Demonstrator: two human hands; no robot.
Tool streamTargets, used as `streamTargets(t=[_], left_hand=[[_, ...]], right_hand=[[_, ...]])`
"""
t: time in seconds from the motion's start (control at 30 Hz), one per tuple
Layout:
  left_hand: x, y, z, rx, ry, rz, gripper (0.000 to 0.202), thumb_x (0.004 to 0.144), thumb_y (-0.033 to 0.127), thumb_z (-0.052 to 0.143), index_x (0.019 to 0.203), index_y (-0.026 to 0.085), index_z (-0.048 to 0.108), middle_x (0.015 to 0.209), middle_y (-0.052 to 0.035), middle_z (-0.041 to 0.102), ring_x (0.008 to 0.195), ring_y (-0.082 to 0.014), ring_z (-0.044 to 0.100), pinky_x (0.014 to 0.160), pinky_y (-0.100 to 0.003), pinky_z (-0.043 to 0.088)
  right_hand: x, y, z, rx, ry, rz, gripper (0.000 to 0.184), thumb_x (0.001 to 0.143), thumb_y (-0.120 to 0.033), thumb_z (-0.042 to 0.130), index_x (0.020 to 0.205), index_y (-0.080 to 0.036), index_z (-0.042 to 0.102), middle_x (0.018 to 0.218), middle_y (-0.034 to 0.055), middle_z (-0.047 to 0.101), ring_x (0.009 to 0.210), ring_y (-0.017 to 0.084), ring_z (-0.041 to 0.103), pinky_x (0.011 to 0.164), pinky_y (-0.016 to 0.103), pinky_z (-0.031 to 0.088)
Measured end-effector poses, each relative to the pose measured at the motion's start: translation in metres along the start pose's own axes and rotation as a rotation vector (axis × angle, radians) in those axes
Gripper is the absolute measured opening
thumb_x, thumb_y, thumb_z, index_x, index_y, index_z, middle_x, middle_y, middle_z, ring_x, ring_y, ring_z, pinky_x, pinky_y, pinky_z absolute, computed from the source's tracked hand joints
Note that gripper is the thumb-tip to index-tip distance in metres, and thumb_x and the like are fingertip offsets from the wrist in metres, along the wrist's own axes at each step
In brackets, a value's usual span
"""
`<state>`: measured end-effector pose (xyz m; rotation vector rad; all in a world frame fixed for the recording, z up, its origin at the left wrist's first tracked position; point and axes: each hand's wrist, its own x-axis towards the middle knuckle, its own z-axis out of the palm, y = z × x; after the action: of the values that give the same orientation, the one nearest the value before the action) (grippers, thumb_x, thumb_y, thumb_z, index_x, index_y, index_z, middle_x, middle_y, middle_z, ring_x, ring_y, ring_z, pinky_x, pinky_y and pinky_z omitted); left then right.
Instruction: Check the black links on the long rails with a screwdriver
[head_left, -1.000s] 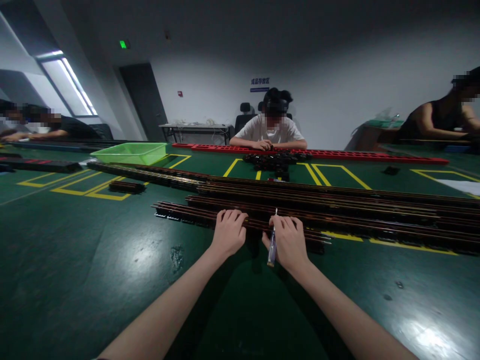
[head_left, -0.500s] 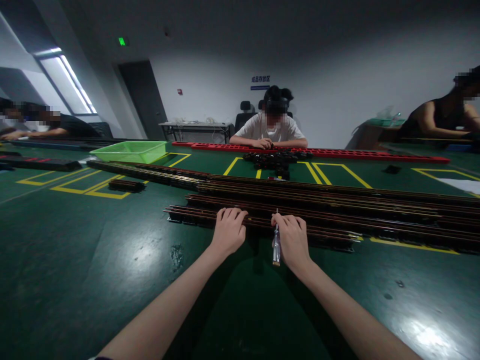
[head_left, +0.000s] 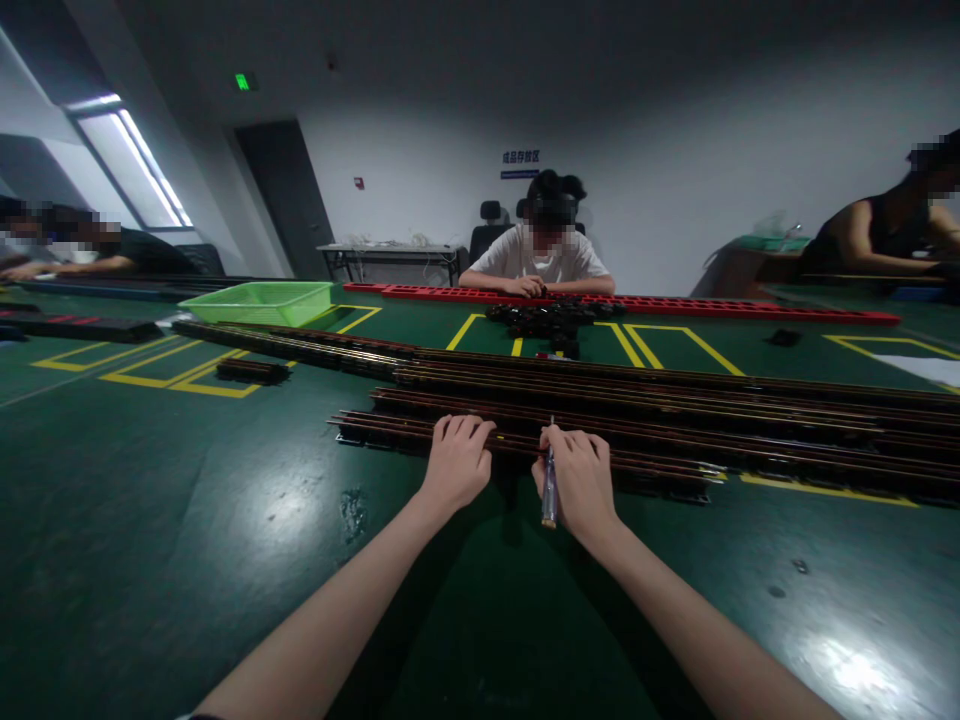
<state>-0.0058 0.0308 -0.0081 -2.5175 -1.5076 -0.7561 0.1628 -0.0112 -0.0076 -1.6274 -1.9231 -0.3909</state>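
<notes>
My left hand (head_left: 456, 466) curls over the nearest long dark strip (head_left: 390, 430), which has thin copper-coloured rails along it. Its fingertips rest on the strip's far side, and the thumb is partly hidden. Just to the right, my right hand (head_left: 586, 480) is closed around a small screwdriver (head_left: 550, 492) with a clear handle. The handle end points toward me, while the thin shaft shows above my fingers over the same strip. What the screwdriver's tip touches is too small to tell.
More long dark strips (head_left: 675, 400) lie behind and to the right. A green basket (head_left: 259, 303), a short dark piece (head_left: 253, 371), a pile of black parts (head_left: 536, 322) and a long red rack (head_left: 750, 310) are on the green table (head_left: 225, 560). A co-worker (head_left: 540, 250) sits opposite.
My right hand and the screwdriver have shifted very slightly left, and more of a finger shows left of the handle. My left hand stays on the strip.
</notes>
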Motion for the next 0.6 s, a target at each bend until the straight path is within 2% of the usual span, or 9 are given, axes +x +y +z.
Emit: streamTargets(t=[0.13, 0.27, 0.4, 0.6], left_hand=[[0.0002, 0.0009, -0.0011, -0.011, -0.015, -0.009, 0.035, 0.081, 0.014, 0.037, 0.109, 0.018, 0.057, 0.112, -0.0066, 0.059, 0.109, -0.0213, 0.049, 0.102, -0.043, 0.027], [0.0000, 0.0005, -0.0011, -0.016, -0.021, -0.011, 0.035, 0.081, 0.014, 0.037, 0.109, 0.019, 0.057, 0.112, -0.0065, 0.059, 0.110, -0.0213, 0.049, 0.102, -0.043, 0.027], [-0.0004, -0.0004, 0.0003, -0.006, -0.011, -0.007, 0.035, 0.081, 0.014, 0.037, 0.110, 0.019, 0.057, 0.113, -0.0063, 0.059, 0.109, -0.0214, 0.048, 0.102, -0.043, 0.027], [0.0004, 0.0009, 0.0002, 0.010, -0.006, 0.005, 0.036, 0.080, 0.014, 0.038, 0.110, 0.017, 0.057, 0.112, -0.0071, 0.059, 0.110, -0.0215, 0.048, 0.102, -0.043, 0.027]], right_hand=[[-0.0017, 0.0010, 0.0003, -0.011, -0.003, -0.008, 0.021, 0.072, -0.003, 0.047, 0.085, -0.020, 0.049, 0.084, 0.0057, 0.065, 0.086, 0.024, 0.056, 0.084, 0.040, 0.032], [-0.0029, 0.0047, 0.0002, -0.015, 0.022, -0.004, 0.021, 0.076, -0.002, 0.041, 0.084, -0.020, 0.049, 0.084, 0.0064, 0.066, 0.086, 0.024, 0.056, 0.084, 0.040, 0.033], [-0.0019, 0.0061, -0.0003, 0.026, 0.026, 0.011, 0.022, 0.071, -0.003, 0.045, 0.084, -0.020, 0.049, 0.084, 0.0050, 0.066, 0.086, 0.023, 0.056, 0.084, 0.038, 0.032], [0.0003, 0.0015, -0.0035, 0.002, 0.027, -0.050, 0.015, 0.069, -0.013, 0.053, 0.082, -0.020, 0.050, 0.081, 0.0047, 0.065, 0.086, 0.023, 0.054, 0.087, 0.039, 0.029]])
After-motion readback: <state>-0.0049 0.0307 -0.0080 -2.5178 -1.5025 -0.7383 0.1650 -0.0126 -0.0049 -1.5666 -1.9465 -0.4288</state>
